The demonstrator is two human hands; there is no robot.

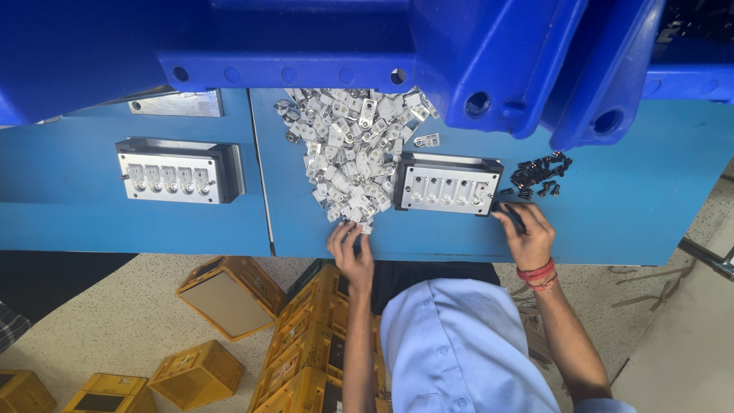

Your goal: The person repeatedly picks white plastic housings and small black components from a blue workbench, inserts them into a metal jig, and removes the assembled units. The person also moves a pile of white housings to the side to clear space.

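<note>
My left hand (352,256) rests at the near edge of a heap of small silver metal parts (352,153), its fingertips touching the nearest pieces. My right hand (527,237), with red threads round the wrist, is at the near right corner of a grey metal fixture (447,183) with a row of several slots. Its fingers pinch a small black screw (511,217). A loose pile of black screws (539,174) lies just beyond that hand, to the right of the fixture. Both hands are on the blue table (612,214).
A second slotted fixture (180,172) sits on the left part of the table, with a flat metal plate (176,103) behind it. Large blue bins (489,53) overhang the far side. Yellow crates (229,294) stand on the floor below the table edge.
</note>
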